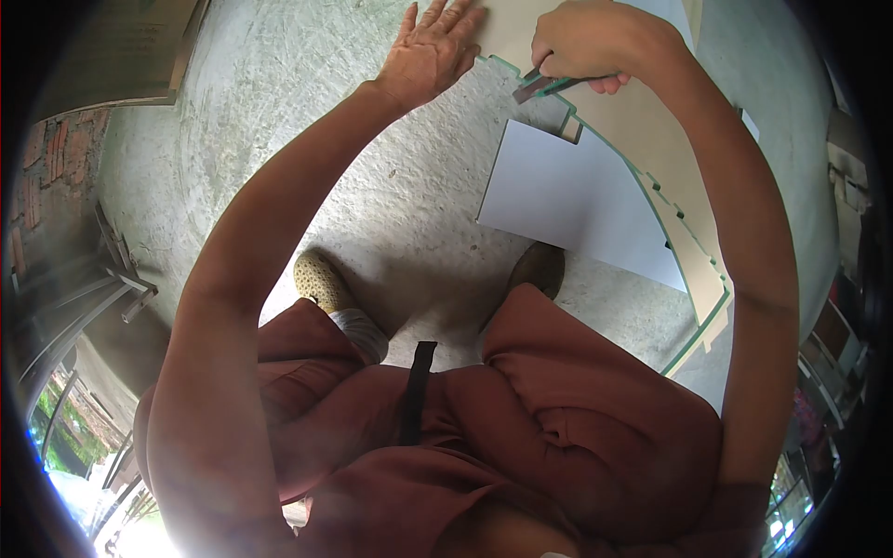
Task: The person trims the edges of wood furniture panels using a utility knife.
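Head view, looking down at a squatting person. The left hand [430,48] lies flat, fingers spread, on the notched board [651,139], a tan panel with green edging resting on the concrete floor [307,121]. The right hand [581,42], just beside the left, grips a dark tool [539,86] at the board's notched edge. A white sheet [567,200] lies partly beneath the board. Two shoes [321,279] stand below the sheet.

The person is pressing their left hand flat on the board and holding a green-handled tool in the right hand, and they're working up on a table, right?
Not a table. The head view shows the board lying on the concrete floor, by the person's shoes. The left hand lies flat; the right hand holds the green-handled tool.
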`<state>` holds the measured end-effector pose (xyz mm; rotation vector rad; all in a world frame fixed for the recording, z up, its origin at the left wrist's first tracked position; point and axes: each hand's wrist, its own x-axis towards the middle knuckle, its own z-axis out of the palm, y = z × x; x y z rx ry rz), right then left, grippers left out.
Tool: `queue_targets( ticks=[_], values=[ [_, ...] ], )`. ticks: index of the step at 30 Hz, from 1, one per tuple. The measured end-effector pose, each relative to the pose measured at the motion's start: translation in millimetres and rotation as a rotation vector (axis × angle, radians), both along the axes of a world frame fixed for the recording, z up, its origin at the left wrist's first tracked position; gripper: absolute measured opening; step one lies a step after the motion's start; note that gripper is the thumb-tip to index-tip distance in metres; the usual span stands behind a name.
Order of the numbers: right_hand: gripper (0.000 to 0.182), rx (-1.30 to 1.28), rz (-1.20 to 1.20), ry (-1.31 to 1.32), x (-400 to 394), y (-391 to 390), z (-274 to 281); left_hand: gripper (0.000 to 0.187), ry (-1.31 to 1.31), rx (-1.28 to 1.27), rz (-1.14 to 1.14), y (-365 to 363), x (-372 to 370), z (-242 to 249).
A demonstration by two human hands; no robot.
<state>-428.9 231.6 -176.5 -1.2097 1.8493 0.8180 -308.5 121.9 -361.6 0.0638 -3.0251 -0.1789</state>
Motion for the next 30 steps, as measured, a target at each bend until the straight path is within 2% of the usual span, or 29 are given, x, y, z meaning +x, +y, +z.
queue_targets(
  ticks=[2,3,5,9,11,15,17,20,23,27,30],
  values=[
    [0.023,-0.074,-0.164,0.030,9,4,-2,0.058,0.024,0.013,-0.053,0,1,-8],
    [0.023,-0.072,-0.165,0.031,4,10,-11,0.056,0.049,0.025,-0.107,0,1,-12],
    [0.020,-0.332,0.166,0.092,-10,24,-30,0.056,0.049,0.056,-0.119,1,1,-15],
    [0.019,-0.387,0.241,0.074,-8,38,-36,0.054,0.063,0.136,-0.153,0,-2,-13],
    [0.018,-0.652,0.279,0.042,-5,46,-36,0.054,0.087,0.096,-0.168,-1,-3,-14],
    [0.019,-0.595,0.336,0.087,-2,46,-29,0.053,0.116,0.003,-0.192,1,-4,-14],
    [0.019,-0.485,0.406,0.169,-2,47,-32,0.053,0.115,0.006,-0.190,0,-4,-15],
    [0.019,-0.605,0.440,0.179,2,50,-31,0.052,0.112,-0.039,-0.191,1,-5,-17],
    [0.019,-0.499,0.414,0.155,5,45,-21,0.052,0.108,-0.052,-0.187,2,-5,-17],
    [0.020,-0.538,0.379,0.183,0,56,-33,0.052,0.105,-0.004,-0.183,1,-4,-15],
    [0.020,-0.451,0.328,0.177,1,53,-27,0.052,0.126,-0.002,-0.185,1,-4,-17]
  ],
)
